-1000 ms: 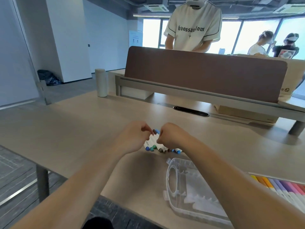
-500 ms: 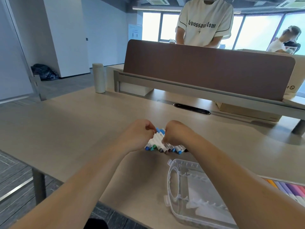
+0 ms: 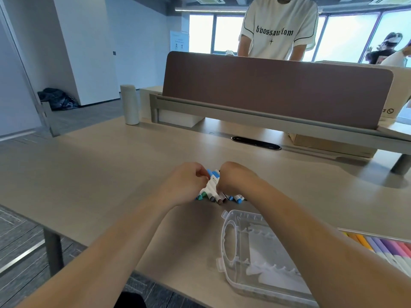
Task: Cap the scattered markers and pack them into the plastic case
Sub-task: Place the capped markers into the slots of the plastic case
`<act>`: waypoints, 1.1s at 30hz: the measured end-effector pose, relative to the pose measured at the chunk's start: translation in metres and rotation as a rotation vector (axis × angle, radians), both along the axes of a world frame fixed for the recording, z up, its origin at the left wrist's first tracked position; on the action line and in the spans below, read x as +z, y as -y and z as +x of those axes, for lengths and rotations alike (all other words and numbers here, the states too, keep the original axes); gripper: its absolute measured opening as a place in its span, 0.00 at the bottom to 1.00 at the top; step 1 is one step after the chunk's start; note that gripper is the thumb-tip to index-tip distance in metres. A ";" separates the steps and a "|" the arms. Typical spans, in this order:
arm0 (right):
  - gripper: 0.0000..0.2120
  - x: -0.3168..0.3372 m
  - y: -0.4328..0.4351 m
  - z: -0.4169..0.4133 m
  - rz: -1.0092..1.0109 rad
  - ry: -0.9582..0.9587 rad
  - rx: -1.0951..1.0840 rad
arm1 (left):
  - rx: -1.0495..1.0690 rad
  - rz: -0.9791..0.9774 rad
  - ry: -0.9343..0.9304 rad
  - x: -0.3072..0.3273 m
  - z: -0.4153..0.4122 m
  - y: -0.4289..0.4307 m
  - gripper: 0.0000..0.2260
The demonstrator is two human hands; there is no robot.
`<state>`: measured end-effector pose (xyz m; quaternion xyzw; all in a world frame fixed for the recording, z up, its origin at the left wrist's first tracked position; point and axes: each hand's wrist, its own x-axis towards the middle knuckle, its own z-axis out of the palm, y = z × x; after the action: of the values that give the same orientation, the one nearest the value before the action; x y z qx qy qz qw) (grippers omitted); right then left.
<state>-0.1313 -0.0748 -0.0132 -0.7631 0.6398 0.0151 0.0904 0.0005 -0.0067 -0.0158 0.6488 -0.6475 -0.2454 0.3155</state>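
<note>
Bunching the markers (image 3: 214, 189) on the bench (image 3: 93, 165), the left hand (image 3: 188, 183) and right hand (image 3: 234, 179) both curl round them, probably to lift the bundle into the open plastic case (image 3: 251, 266).

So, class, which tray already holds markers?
The tray at the right edge, with a row of yellow, purple and pink markers in it; the clear case in front shows none.

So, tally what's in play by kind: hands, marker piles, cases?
Hands: 2, left hand and right hand, both on the pile
Marker pile: 1
Empty clear case: 1
Row of packed markers: 1
Total: 5
</note>
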 end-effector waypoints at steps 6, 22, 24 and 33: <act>0.15 0.012 -0.004 -0.014 0.003 0.015 0.032 | -0.013 0.012 -0.028 -0.001 -0.011 -0.003 0.09; 0.11 0.013 -0.006 -0.042 -0.019 0.139 0.042 | -0.028 -0.042 -0.010 0.004 -0.029 0.009 0.10; 0.10 0.011 -0.008 -0.032 -0.027 0.158 0.067 | -0.007 -0.044 -0.017 0.004 -0.022 0.009 0.10; 0.11 0.006 -0.006 0.018 -0.029 0.128 0.142 | 0.074 -0.058 -0.043 0.002 0.014 0.003 0.09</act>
<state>-0.1134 -0.0693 -0.0076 -0.8071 0.5772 -0.0365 0.1187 0.0147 -0.0100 -0.0139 0.6576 -0.6230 -0.2284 0.3568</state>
